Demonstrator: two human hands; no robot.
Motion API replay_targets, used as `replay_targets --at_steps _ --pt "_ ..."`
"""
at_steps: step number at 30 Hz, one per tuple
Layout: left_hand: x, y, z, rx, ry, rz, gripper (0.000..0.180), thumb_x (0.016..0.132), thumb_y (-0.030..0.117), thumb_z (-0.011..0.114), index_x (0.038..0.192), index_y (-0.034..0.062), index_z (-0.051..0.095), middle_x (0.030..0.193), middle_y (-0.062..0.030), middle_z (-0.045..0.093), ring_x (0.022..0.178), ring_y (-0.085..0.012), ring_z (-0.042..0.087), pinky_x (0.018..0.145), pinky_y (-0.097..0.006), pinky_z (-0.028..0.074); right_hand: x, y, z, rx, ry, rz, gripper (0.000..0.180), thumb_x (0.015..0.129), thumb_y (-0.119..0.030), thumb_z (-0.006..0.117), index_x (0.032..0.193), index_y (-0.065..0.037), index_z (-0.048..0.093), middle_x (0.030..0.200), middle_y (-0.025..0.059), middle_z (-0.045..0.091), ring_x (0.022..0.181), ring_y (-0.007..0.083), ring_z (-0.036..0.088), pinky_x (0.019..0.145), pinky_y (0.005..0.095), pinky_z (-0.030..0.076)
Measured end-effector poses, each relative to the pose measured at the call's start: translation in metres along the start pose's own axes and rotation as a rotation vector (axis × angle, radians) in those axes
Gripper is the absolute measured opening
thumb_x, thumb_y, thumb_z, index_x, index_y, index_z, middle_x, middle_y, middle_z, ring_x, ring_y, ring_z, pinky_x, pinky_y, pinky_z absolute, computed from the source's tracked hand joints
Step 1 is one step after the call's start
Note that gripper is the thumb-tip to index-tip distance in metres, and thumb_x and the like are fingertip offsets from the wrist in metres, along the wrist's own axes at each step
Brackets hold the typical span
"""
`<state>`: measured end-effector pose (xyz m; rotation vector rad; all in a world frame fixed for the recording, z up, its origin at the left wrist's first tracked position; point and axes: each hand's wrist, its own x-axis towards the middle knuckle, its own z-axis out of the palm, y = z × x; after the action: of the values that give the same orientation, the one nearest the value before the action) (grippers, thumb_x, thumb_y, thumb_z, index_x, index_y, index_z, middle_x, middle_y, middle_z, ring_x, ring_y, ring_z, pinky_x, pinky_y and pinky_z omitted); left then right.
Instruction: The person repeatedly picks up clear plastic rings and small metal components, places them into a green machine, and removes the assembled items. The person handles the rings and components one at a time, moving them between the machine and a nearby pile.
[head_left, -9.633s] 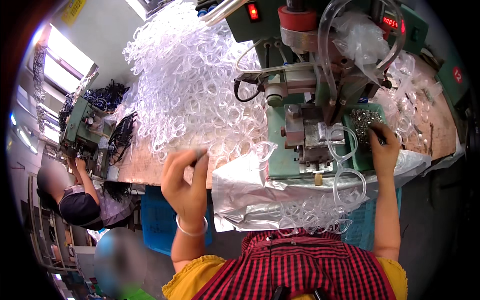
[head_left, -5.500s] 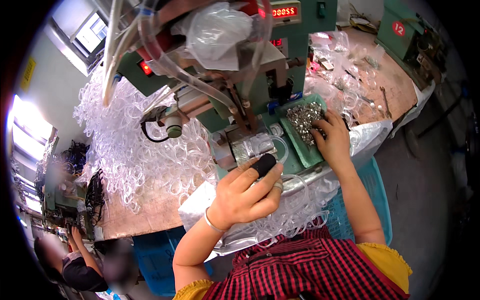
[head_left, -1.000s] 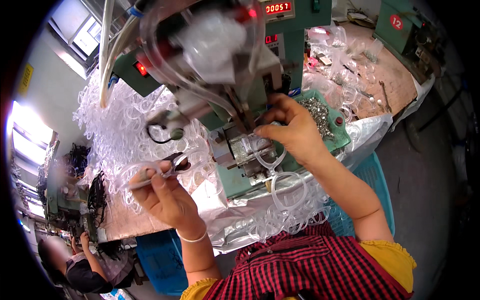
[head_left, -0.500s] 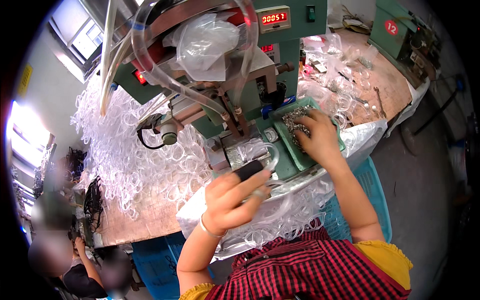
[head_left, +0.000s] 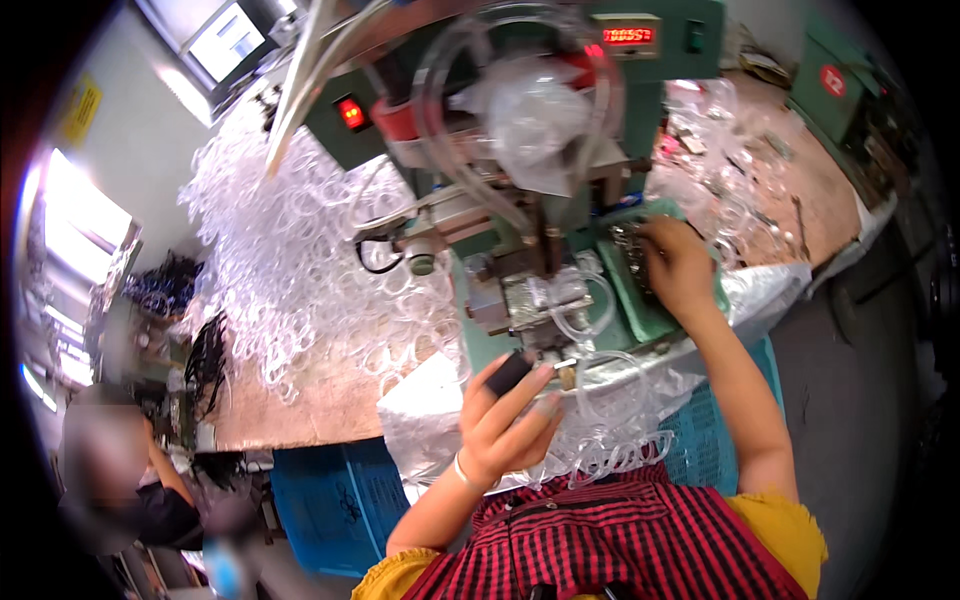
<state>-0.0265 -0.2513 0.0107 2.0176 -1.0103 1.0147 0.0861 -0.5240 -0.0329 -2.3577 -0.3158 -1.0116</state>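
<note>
My left hand [head_left: 508, 428], a black sleeve [head_left: 508, 374] on one finger, is at the front edge of a green press [head_left: 560, 225]. Its fingertips are closed at the end of a clear plastic tube loop [head_left: 632, 362]. Another clear loop [head_left: 606, 312] lies by the press's metal block [head_left: 543, 298], under the upright tool. To the right, my right hand [head_left: 684, 268] reaches into a green tray [head_left: 655, 322] of small metal pieces [head_left: 628, 250]. Its fingers are curled among the pieces, somewhat blurred; what is between them is hidden.
A large heap of clear tube loops [head_left: 310, 240] covers the table's left side. More loops [head_left: 620, 450] lie on the silvery sheet before me. Blue crates [head_left: 335, 505] stand below. A wrench [head_left: 802, 225] lies at right. Another person [head_left: 160, 505] sits at far left.
The whole view has shifted, with the press now farther right. My left hand has drawn back from the metal block toward me. My right hand stays in the tray.
</note>
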Motion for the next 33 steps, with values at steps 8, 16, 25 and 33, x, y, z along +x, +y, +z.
replay_targets --at_steps 8,16,25,33 --pt "0.039 -0.086 -0.068 0.512 -0.013 -0.286 0.022 0.073 0.002 0.07 0.094 0.0069 0.066 0.113 -0.0137 0.061 0.107 -0.0338 0.054 0.096 -0.041 0.04 -0.007 -0.018 -0.023 0.239 -0.016 0.403 0.016 0.081 -0.006 0.065 0.096 -0.002 0.069 0.094 0.0115 0.068 0.088 0.0227 0.065 0.081 0.0312 0.049" --pt "-0.028 -0.196 -0.032 0.496 -0.304 -0.506 0.02 0.068 0.002 0.069 0.086 0.0096 0.069 0.129 -0.0167 0.055 0.119 -0.0378 0.048 0.102 -0.045 0.037 -0.025 -0.019 -0.029 0.098 0.027 0.286 0.014 0.074 -0.003 0.067 0.088 -0.002 0.068 0.087 0.0128 0.065 0.083 0.0305 0.061 0.076 0.038 0.047" --pt "-0.026 -0.113 -0.06 -0.148 0.59 -0.938 0.012 0.096 0.012 0.057 0.099 0.0036 0.065 0.087 -0.0003 0.061 0.072 -0.0034 0.051 0.062 -0.019 0.043 -0.045 -0.046 -0.087 0.455 -0.044 0.547 0.014 0.074 0.0 0.068 0.088 0.0 0.07 0.085 0.0071 0.066 0.082 0.016 0.062 0.075 0.0274 0.047" --pt "-0.019 -0.111 -0.02 -0.513 0.536 -0.956 0.017 0.097 0.012 0.053 0.11 0.0006 0.053 0.086 -0.0056 0.059 0.075 -0.0129 0.061 0.07 -0.027 0.052 0.041 -0.1 -0.01 0.889 -0.262 0.447 0.045 0.071 -0.005 0.071 0.113 0.004 0.057 0.086 0.0063 0.066 0.083 0.0125 0.062 0.077 0.0269 0.048"
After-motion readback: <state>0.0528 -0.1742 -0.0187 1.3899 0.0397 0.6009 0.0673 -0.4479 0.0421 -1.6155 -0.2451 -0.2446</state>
